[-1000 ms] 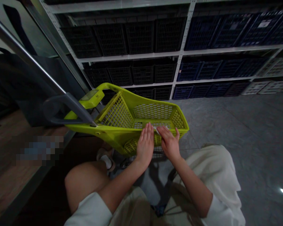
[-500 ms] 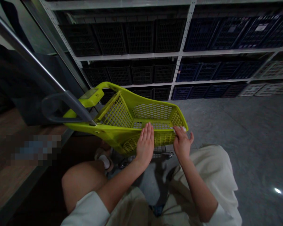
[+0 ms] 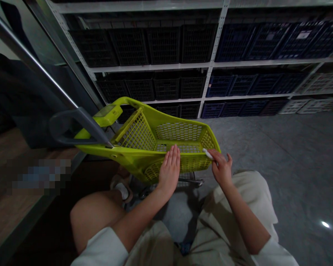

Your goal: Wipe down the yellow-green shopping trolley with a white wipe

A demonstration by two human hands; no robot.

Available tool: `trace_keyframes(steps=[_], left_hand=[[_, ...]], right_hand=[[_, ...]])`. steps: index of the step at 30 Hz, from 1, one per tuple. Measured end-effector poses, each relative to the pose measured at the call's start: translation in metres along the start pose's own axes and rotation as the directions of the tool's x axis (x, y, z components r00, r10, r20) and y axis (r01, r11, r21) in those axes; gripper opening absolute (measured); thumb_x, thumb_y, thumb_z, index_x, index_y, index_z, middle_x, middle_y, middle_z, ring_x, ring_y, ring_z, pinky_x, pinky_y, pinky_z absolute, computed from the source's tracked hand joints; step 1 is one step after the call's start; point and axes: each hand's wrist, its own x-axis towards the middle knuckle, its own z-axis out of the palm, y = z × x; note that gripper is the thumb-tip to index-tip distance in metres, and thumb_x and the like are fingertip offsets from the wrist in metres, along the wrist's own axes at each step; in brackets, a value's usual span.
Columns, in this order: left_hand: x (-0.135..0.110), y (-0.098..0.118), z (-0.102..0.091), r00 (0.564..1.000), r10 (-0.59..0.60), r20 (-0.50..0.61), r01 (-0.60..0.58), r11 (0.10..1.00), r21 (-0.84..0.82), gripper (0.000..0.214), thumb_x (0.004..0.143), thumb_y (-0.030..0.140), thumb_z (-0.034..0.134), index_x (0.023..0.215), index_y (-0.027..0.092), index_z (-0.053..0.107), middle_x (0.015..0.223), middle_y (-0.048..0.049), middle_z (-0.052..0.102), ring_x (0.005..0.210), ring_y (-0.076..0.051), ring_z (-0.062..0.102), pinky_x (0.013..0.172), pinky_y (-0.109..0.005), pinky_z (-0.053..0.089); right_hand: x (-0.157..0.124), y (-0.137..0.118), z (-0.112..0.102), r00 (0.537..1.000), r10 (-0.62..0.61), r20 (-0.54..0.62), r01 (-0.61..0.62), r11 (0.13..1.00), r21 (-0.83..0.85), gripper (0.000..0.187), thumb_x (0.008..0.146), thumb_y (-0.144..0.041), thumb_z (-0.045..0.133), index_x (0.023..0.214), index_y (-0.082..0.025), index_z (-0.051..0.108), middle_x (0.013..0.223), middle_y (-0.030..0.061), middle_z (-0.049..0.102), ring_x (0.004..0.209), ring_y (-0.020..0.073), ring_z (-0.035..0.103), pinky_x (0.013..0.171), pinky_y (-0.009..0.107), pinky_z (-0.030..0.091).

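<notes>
A lime-green plastic shopping cart (image 3: 133, 159) stands in front of my knees, its mesh basket open at the top. My left hand (image 3: 169, 170) lies with straight fingers over the near rim of the basket. At the rim's right front corner, my right hand (image 3: 221, 166) presses a small white cloth (image 3: 207, 153) under its fingers. Most of the cloth is hidden by the fingers, so I cannot tell whether it is fabric or tissue. A grey loop handle (image 3: 80, 125) with a metal pole sits at the cart's left end.
Behind the cart, white metal shelving (image 3: 208, 83) carries black crates (image 3: 129, 46) and dark blue crates (image 3: 235, 40). Paler crates (image 3: 294, 106) sit low on the right. A wooden surface (image 3: 8, 162) lies to the left, and grey floor (image 3: 294, 159) stretches off to the right.
My right hand has slid a little to the right at the basket's corner, and more of the white cloth shows. My left hand has stayed on the rim.
</notes>
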Motion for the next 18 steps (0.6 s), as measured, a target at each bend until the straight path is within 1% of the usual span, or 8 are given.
trace_keyframes(steps=[3, 5, 7, 9, 12, 14, 16, 18], left_hand=[[0.000, 0.001, 0.000, 1.000, 0.003, 0.009, -0.003, 1.000, -0.010, 0.066, 0.091, 0.009, 0.041, 0.152, -0.004, 0.022, 0.162, -0.0214, 0.018, 0.152, -0.027, 0.012, 0.125, -0.042, 0.021], [0.000, 0.002, 0.000, 1.000, -0.006, 0.009, 0.007, 1.000, -0.008, 0.066, 0.090, 0.009, 0.042, 0.152, -0.004, 0.022, 0.162, -0.0216, 0.019, 0.152, -0.027, 0.013, 0.125, -0.042, 0.021], [0.000, 0.003, 0.000, 1.000, -0.021, 0.003, 0.021, 1.000, -0.007, 0.065, 0.090, 0.008, 0.041, 0.151, -0.004, 0.024, 0.162, -0.0213, 0.020, 0.152, -0.027, 0.014, 0.125, -0.041, 0.022], [0.000, 0.004, 0.000, 1.000, -0.027, -0.007, 0.027, 1.000, -0.008, 0.063, 0.091, 0.008, 0.040, 0.151, -0.004, 0.024, 0.161, -0.0208, 0.021, 0.151, -0.027, 0.015, 0.125, -0.041, 0.023], [0.001, 0.005, 0.000, 1.000, -0.021, -0.015, 0.021, 1.000, 0.001, 0.062, 0.091, 0.008, 0.039, 0.151, -0.005, 0.025, 0.161, -0.0214, 0.022, 0.151, -0.028, 0.016, 0.124, -0.041, 0.024], [0.001, 0.005, 0.000, 1.000, -0.014, -0.014, 0.014, 1.000, 0.007, 0.063, 0.091, 0.008, 0.040, 0.150, -0.005, 0.025, 0.161, -0.0220, 0.021, 0.151, -0.029, 0.016, 0.124, -0.042, 0.024], [0.001, 0.004, -0.001, 1.000, -0.008, -0.010, 0.008, 1.000, 0.007, 0.063, 0.091, 0.008, 0.041, 0.150, -0.006, 0.026, 0.161, -0.0222, 0.020, 0.151, -0.029, 0.015, 0.124, -0.043, 0.024], [0.001, 0.003, -0.002, 1.000, -0.002, -0.006, 0.002, 1.000, -0.002, 0.064, 0.091, 0.009, 0.041, 0.151, -0.005, 0.025, 0.161, -0.0222, 0.020, 0.151, -0.028, 0.013, 0.124, -0.043, 0.024]], right_hand=[[-0.003, 0.025, -0.001, 0.995, 0.083, -0.047, -0.080, 0.995, 0.064, 0.043, 0.086, -0.015, 0.042, 0.121, -0.026, 0.064, 0.128, 0.0057, 0.069, 0.127, 0.0229, 0.058, 0.113, 0.053, 0.024], [-0.003, 0.023, 0.001, 0.988, 0.132, -0.085, -0.126, 0.989, 0.072, 0.043, 0.084, -0.015, 0.041, 0.119, -0.025, 0.065, 0.126, 0.0067, 0.070, 0.128, 0.0239, 0.058, 0.111, 0.054, 0.027], [-0.002, 0.005, 0.006, 0.982, 0.148, -0.117, -0.146, 0.989, 0.023, 0.045, 0.083, -0.013, 0.040, 0.119, -0.025, 0.065, 0.125, 0.0067, 0.070, 0.128, 0.0249, 0.057, 0.112, 0.057, 0.023], [-0.001, -0.026, 0.013, 0.987, 0.109, -0.116, -0.114, 0.993, -0.032, 0.048, 0.082, -0.009, 0.040, 0.121, -0.024, 0.063, 0.126, 0.0064, 0.070, 0.130, 0.0244, 0.055, 0.115, 0.058, 0.016], [0.004, -0.080, 0.026, 1.000, -0.004, -0.028, 0.004, 1.000, -0.021, 0.052, 0.081, -0.005, 0.040, 0.125, -0.022, 0.060, 0.128, 0.0059, 0.068, 0.130, 0.0208, 0.054, 0.119, 0.051, 0.011], [0.008, -0.105, 0.032, 0.998, -0.055, 0.032, 0.055, 0.998, 0.007, 0.054, 0.081, -0.004, 0.040, 0.127, -0.021, 0.059, 0.129, 0.0063, 0.067, 0.128, 0.0193, 0.055, 0.120, 0.047, 0.010], [0.011, -0.113, 0.032, 0.992, -0.100, 0.078, 0.098, 0.995, 0.024, 0.055, 0.080, -0.003, 0.041, 0.130, -0.021, 0.058, 0.131, 0.0065, 0.067, 0.126, 0.0188, 0.056, 0.121, 0.046, 0.008], [0.012, -0.102, 0.025, 0.983, -0.150, 0.109, 0.148, 0.989, 0.023, 0.057, 0.081, -0.004, 0.042, 0.133, -0.024, 0.056, 0.132, 0.0051, 0.066, 0.126, 0.0183, 0.055, 0.121, 0.047, 0.005]])
